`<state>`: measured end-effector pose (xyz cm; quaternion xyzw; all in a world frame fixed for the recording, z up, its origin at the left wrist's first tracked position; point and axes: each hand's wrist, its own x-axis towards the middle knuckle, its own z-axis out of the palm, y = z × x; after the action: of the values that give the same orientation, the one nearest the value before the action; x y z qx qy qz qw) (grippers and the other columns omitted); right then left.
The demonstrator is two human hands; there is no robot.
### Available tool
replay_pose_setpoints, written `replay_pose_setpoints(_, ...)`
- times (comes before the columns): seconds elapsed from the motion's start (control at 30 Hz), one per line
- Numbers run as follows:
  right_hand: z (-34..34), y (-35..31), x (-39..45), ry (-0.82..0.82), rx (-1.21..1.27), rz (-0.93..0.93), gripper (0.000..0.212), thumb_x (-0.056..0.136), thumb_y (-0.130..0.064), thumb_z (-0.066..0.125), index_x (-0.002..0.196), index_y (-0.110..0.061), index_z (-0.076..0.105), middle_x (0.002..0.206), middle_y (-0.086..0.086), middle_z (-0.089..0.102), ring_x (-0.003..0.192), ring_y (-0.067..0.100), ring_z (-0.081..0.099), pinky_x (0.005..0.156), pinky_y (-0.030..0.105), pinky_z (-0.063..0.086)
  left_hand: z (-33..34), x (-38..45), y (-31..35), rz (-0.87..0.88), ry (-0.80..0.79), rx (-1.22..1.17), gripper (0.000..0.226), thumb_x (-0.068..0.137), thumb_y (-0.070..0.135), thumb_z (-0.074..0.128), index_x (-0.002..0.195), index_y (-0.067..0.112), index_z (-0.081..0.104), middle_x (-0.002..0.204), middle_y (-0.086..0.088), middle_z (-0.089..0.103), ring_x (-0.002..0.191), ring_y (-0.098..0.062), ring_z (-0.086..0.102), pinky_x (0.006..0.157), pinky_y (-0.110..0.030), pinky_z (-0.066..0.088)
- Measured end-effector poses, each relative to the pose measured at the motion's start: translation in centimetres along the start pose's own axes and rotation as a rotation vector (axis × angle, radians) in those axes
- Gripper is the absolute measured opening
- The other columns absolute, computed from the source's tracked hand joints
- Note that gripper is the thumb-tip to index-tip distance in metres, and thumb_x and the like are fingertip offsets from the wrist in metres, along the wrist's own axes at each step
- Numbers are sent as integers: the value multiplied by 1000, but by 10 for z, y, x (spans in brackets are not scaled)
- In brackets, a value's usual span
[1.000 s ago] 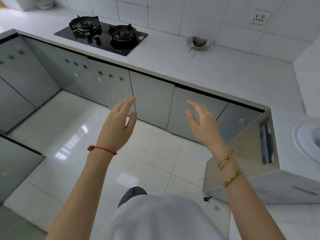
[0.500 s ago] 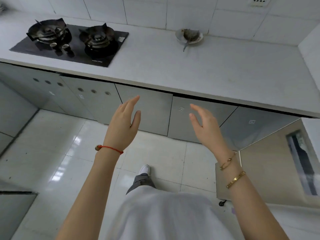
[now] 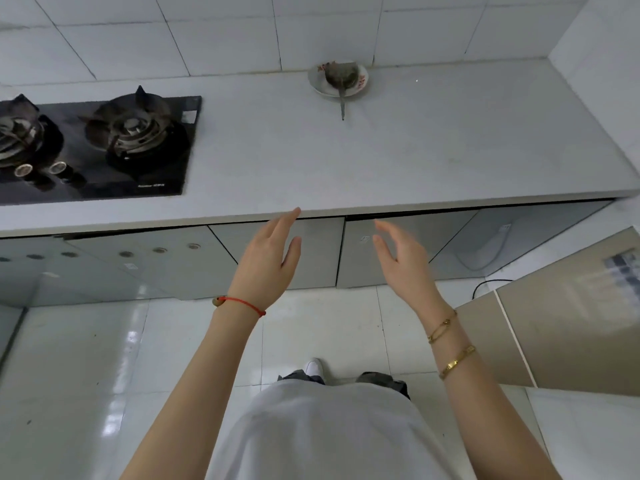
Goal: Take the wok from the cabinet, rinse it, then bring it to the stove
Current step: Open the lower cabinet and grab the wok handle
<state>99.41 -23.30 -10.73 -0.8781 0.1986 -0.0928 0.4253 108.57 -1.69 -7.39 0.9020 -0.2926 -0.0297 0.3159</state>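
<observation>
No wok in view; cabinet doors [image 3: 277,254] under worktop [image 3: 415,150] closed. Gas stove [image 3: 104,143] at left, brand print unreadable. White dish [image 3: 337,81] by wall w/ dark utensil in it. Left hand [image 3: 266,261] & right hand [image 3: 401,261] raised before doors, fingers loose, holding nothing.

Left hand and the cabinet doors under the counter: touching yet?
Cannot tell. In the head view the left hand overlaps the closed cabinet doors with fingers straight, but one view cannot show a gap or contact.
</observation>
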Motion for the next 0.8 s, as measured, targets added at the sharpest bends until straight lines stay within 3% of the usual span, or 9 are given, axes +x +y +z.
replay_pose_setpoints(0.33, 24, 13, 28, 76, 156, 192, 35, 104, -23, 46, 132, -7, 59, 132, 3, 63, 124, 14, 56, 99, 17, 37, 26, 19, -18, 45, -53, -24, 45, 101, 21, 43, 146, 15, 40, 143, -3, 51, 130, -21, 47, 105, -25, 36)
replay_pose_setpoints(0.47, 32, 25, 47, 84, 249, 315, 32, 103, -24, 46, 126, -9, 63, 120, -2, 65, 110, 9, 58, 81, 7, 39, 44, 27, -24, 18, -76, -34, 44, 101, 20, 43, 145, 13, 42, 141, -5, 52, 128, -22, 48, 104, -27, 37)
replay_pose_setpoints(0.5, 36, 30, 53, 90, 268, 342, 32, 102, -23, 46, 122, -7, 64, 119, -1, 66, 107, 9, 57, 81, 9, 42, 50, 29, -26, 7, -81, -34, 44, 101, 19, 43, 144, 12, 43, 140, -5, 52, 128, -23, 48, 104, -28, 38)
replay_pose_setpoints(0.63, 53, 56, 75, 123, 361, 465, 20, 99, -20, 47, 98, -15, 66, 105, 7, 71, 91, 17, 60, 91, 44, 51, 79, 38, -40, -53, -94, -57, 42, 100, 18, 44, 142, 12, 45, 138, -8, 53, 127, -25, 49, 104, -33, 41)
replay_pose_setpoints(0.7, 63, 73, 84, 139, 376, 482, 21, 98, -20, 47, 84, -24, 62, 99, 5, 70, 89, 18, 61, 93, 48, 53, 101, 42, -50, -79, -90, -65, 42, 100, 19, 44, 142, 13, 45, 139, -7, 53, 127, -24, 49, 103, -30, 40)
replay_pose_setpoints(0.8, 83, 105, 97, 178, 432, 493, 24, 97, -21, 48, 78, -28, 60, 89, -2, 68, 88, 18, 63, 92, 44, 54, 143, 51, -70, -83, -66, -72, 42, 100, 19, 44, 141, 12, 46, 139, -7, 53, 127, -23, 49, 103, -29, 39)
